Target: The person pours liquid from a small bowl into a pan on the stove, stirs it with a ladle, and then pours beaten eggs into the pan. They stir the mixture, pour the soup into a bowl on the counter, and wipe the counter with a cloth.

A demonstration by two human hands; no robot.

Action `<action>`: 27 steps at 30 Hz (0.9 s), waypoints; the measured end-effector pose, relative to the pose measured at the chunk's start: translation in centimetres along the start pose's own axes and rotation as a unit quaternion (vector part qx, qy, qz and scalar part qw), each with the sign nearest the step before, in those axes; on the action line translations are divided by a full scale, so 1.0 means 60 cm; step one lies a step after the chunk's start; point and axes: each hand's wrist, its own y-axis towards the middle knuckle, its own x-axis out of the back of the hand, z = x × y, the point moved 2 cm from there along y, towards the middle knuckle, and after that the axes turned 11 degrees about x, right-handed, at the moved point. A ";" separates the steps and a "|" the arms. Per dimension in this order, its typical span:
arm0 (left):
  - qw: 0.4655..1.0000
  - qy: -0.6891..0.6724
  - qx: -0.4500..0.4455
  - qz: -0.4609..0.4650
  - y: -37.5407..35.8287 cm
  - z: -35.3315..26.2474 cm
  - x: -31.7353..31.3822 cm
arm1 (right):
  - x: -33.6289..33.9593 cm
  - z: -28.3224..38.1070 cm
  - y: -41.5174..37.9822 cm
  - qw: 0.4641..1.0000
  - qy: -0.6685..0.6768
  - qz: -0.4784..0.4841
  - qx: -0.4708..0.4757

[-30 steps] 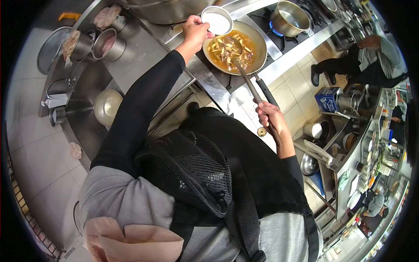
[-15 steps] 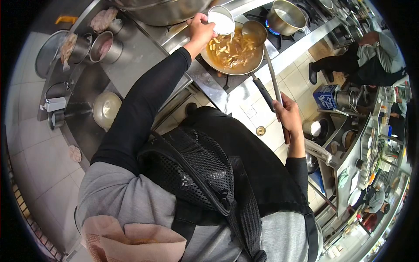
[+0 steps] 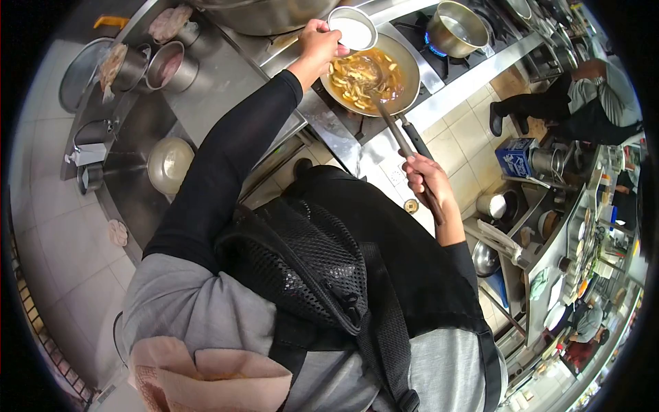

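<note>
My left hand [image 3: 320,48] grips a small metal bowl [image 3: 353,29] of white liquid by its edge, above the left rim of the pan. My right hand [image 3: 427,180] is wrapped round the long handle of a ladle [image 3: 392,127], whose bowl is dipped in the sauce. The frying pan [image 3: 410,82] sits on the stove with brown sauce and pale strips [image 3: 353,79] in it. Its black handle [image 3: 416,141] points toward me beside the ladle, with no hand on it.
A steel pot [image 3: 456,31] stands over a blue flame right of the pan. Metal containers [image 3: 171,67] line the counter at left, above a sink holding a bowl [image 3: 170,165]. At right, a person [image 3: 597,96] is near a blue tin [image 3: 516,157] and crowded shelves.
The ladle's bowl has moved from the pan's far right into the middle of the sauce. The small bowl is tipped less, and the white stream from it has stopped.
</note>
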 end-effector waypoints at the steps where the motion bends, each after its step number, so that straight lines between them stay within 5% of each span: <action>1: 1.000 -0.001 0.000 -0.001 -0.001 -0.001 0.001 | 0.006 0.005 -0.009 0.999 -0.029 -0.006 0.013; 13: 0.983 0.152 -0.099 -0.019 0.003 0.001 -0.011 | 0.024 0.082 -0.049 0.890 -0.421 -0.068 0.162; 19: 0.999 -0.019 0.032 0.039 -0.008 -0.009 0.002 | 0.073 0.018 0.046 0.811 -0.531 -0.075 0.235; 22: 0.996 -0.050 0.059 0.033 -0.016 -0.012 0.012 | 0.040 -0.007 0.059 0.885 -0.447 -0.030 0.130; 24: 0.996 -0.050 0.061 0.029 -0.028 -0.017 0.018 | 0.018 -0.019 0.049 0.960 -0.264 0.032 0.087; 27: 0.998 -0.024 0.055 0.032 -0.045 -0.018 0.041 | 0.025 -0.023 0.019 0.995 -0.096 0.022 0.030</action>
